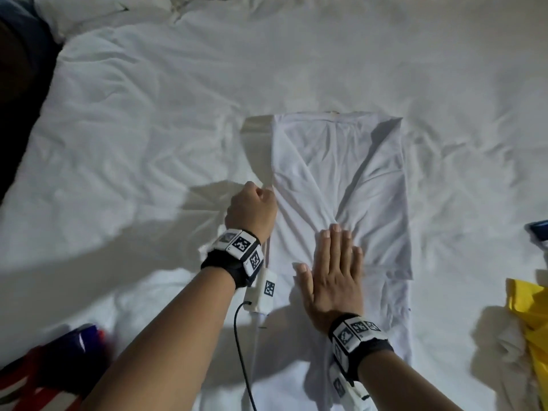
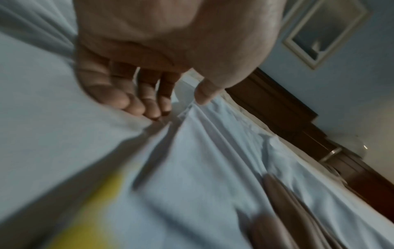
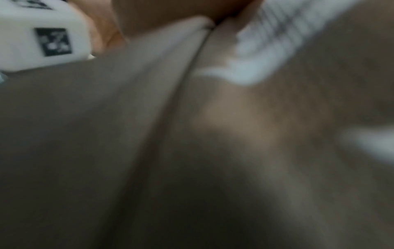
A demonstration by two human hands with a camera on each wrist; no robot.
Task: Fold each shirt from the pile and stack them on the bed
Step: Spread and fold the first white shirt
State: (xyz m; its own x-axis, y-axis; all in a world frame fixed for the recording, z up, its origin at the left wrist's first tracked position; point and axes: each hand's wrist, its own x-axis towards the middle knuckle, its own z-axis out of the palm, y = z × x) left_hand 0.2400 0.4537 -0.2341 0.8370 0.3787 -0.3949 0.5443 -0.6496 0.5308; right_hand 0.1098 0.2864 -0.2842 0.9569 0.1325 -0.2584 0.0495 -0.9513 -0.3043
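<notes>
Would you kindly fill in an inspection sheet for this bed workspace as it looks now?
Surface: white bed sheet, wrinkled.
Job's things: white shirt, laid flat with both sides folded in; yellow garment at right edge.
Clutter: red-and-blue fabric at lower left; dark blue object at right edge, partly cut off.
Grips: left hand pinches the shirt's left edge; right hand presses flat on the shirt.
Cables: black cable hanging from the left wrist unit.
Surroundings: framed picture on the wall, dark wooden furniture.
</notes>
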